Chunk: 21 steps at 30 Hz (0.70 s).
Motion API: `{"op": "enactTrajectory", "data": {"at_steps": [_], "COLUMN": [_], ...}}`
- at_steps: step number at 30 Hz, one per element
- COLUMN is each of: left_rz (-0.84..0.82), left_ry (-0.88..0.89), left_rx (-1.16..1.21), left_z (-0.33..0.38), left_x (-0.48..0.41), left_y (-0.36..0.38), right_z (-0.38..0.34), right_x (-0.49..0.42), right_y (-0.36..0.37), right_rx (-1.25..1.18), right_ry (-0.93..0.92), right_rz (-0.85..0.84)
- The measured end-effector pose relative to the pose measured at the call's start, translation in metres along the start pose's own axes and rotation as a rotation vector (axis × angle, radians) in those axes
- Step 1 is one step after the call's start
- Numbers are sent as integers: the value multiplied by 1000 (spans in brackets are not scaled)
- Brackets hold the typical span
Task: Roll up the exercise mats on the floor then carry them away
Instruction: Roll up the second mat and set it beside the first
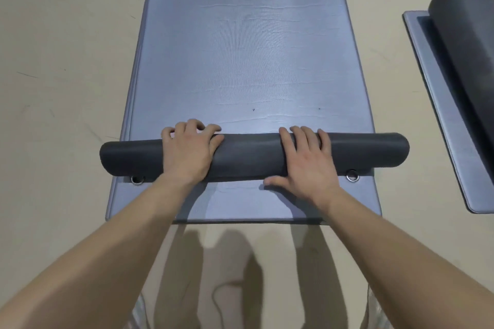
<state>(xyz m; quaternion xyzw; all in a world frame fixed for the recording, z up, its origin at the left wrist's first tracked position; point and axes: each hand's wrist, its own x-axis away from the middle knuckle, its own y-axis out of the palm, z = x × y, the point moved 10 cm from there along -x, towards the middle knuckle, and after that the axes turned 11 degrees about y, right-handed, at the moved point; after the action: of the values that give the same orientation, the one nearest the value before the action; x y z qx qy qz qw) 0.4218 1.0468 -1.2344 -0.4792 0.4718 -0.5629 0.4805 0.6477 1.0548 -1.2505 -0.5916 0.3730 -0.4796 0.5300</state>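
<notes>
Lying crosswise, the rolled mat [254, 153] sits under both hands [187, 152].

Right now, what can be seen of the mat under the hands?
The mat is blue-grey, padded, with a creased, slightly shiny top and a dark underside. It lies flat on the beige floor, running away from the person. Its near part is curled into a dark roll lying across it, with a flat strip left nearer. Two metal eyelets show beside the roll. The left hand and right hand press on the roll.

Two bare forearms, no sleeves, left hand [187, 153], right hand [307, 165] ungloved
</notes>
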Motion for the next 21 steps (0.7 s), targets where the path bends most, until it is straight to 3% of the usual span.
{"op": "enactTrajectory", "data": {"at_steps": [2, 5, 9, 12, 21], "left_rz": [153, -10, -37, -45, -582], "left_ry": [4, 148, 185, 181, 112], "left_rx": [24, -88, -128, -127, 144], "left_z": [18, 33, 19, 18, 25], "left_x": [14, 25, -8, -19, 66], "left_y": [-3, 28, 29, 25, 32], "right_z": [4, 3, 4, 4, -17], "right_x": [-27, -48, -30, -39, 20], "right_y": [-1, 2, 4, -1, 1], "right_rx": [8, 17, 102, 130, -12], "right_ry": [-14, -42, -124, -137, -131], "right_rz": [-89, -154, 23, 53, -536]}}
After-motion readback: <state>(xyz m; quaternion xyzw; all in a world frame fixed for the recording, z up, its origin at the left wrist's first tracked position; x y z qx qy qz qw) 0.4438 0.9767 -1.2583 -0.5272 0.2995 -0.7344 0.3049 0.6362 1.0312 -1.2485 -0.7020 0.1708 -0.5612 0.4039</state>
